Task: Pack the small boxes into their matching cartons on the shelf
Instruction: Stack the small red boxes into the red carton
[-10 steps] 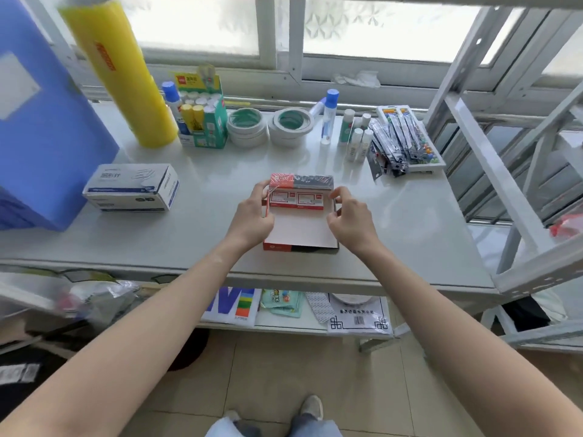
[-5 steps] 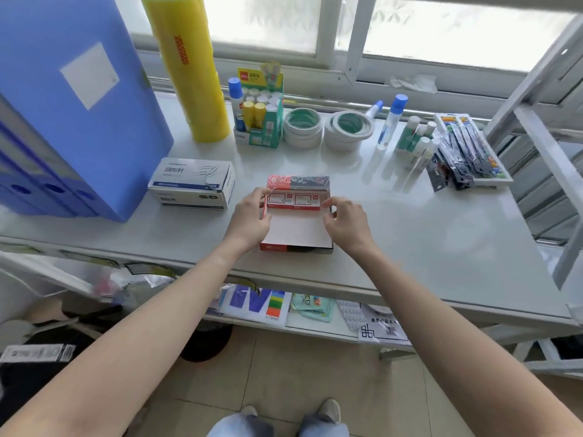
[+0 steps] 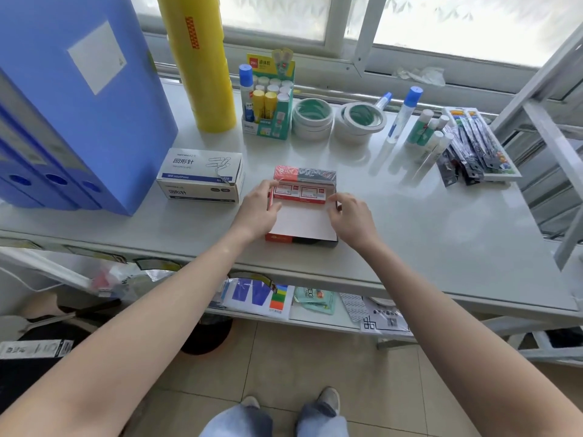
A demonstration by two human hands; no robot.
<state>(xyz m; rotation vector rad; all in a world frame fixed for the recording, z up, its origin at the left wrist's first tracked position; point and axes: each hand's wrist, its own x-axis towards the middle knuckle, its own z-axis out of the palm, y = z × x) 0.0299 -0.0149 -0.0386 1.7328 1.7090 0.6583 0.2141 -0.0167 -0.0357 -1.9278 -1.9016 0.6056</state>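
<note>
Gripping the red carton (image 3: 301, 209) as before, both hands (image 3: 257, 209) (image 3: 351, 217) unmoved, blue folders (image 3: 79, 99) now fuller in view

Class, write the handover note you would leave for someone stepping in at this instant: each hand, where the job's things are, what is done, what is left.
Left hand: on the left edge of the red carton, fingers by the small boxes.
Right hand: at the carton's right edge, touching its white flap.
Small red boxes: two show side by side in the carton's far end, mid-shelf.
White paperclip carton: left of it, untouched, lid torn at one corner.
Done: boxes appear seated in the red carton.
Left: fold the flap shut; whether the white carton needs filling cannot be told.
</note>
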